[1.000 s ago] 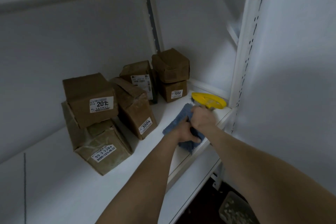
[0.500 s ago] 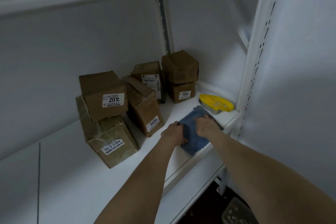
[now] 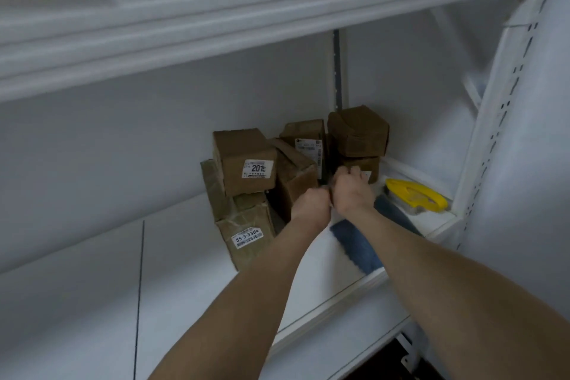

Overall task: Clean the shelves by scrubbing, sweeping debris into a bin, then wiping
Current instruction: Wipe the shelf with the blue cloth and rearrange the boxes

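A blue cloth (image 3: 354, 245) lies flat on the white shelf (image 3: 216, 293), partly under my right forearm, with neither hand on it. A yellow scrub brush (image 3: 415, 196) rests in the shelf's right corner. My left hand (image 3: 311, 203) is curled at the front right corner of the leaning brown box (image 3: 293, 170) and covers its label. My right hand (image 3: 351, 191) sits right beside it, its bent fingers against the front of the lower box of the right stack (image 3: 368, 165). What those fingers hold is hidden.
Several brown cardboard boxes (image 3: 246, 160) with white labels crowd the back of the shelf. An upper shelf beam (image 3: 277, 12) runs overhead. A perforated white upright (image 3: 481, 182) bounds the right end. A lower shelf edge (image 3: 339, 358) shows below.
Both hands have let go of the blue cloth and moved back to the boxes. The cloth stays on the shelf. My head has moved, and the upper shelf beam has come into view.
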